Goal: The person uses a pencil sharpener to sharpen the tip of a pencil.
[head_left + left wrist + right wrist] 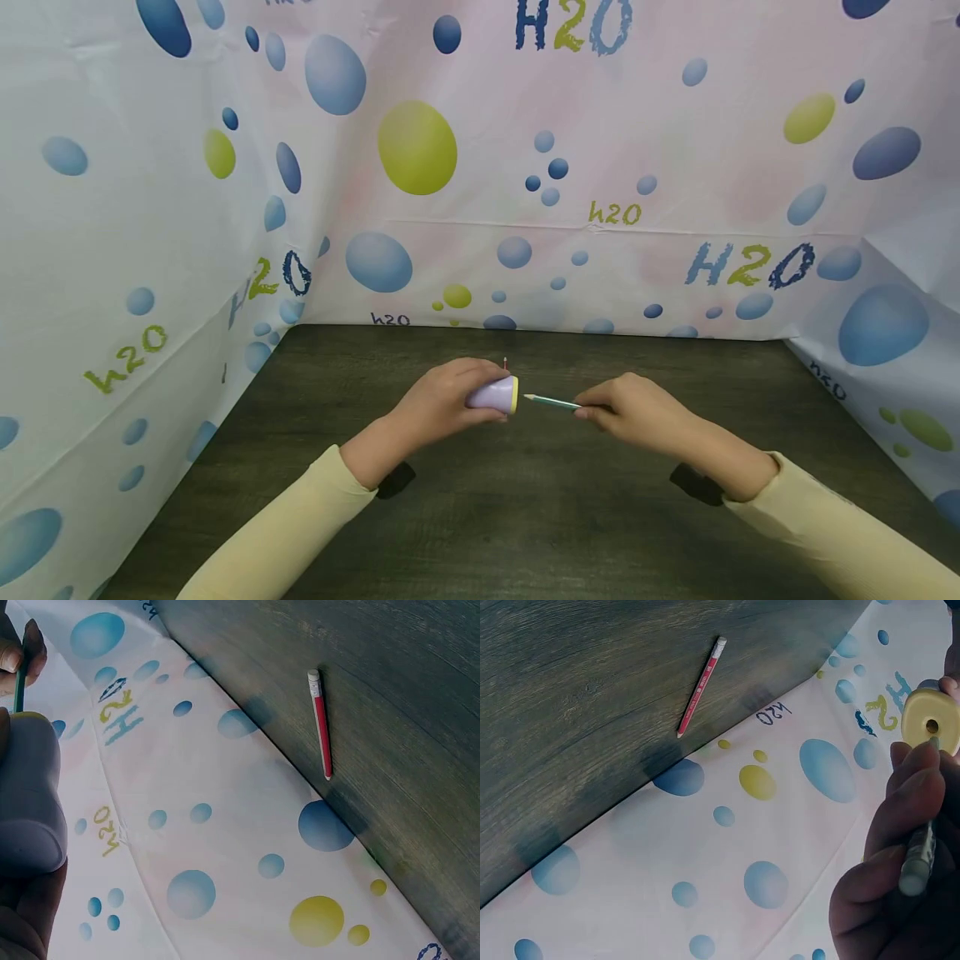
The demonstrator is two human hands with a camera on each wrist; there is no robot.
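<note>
My left hand [448,400] grips a lilac pencil sharpener [491,395] whose yellow end faces right. A dark round hole shows in that yellow end [922,724] in the right wrist view. Between thumb and fingers, my right hand [637,412] pinches a green pencil [553,402]. Its sharpened tip points left at the sharpener, with a small gap between them in the head view. The pencil's blunt end [916,874] sticks out from my fingers toward the right wrist camera. Beyond the sharpener lies a red pencil [322,727] on the table, mostly hidden in the head view.
The dark wood-grain table [525,517] reaches back to a white sheet [480,200] printed with blue and green drops and H2O lettering. That sheet also rises along the left and right sides. A dark strap device [395,481] sits on each wrist.
</note>
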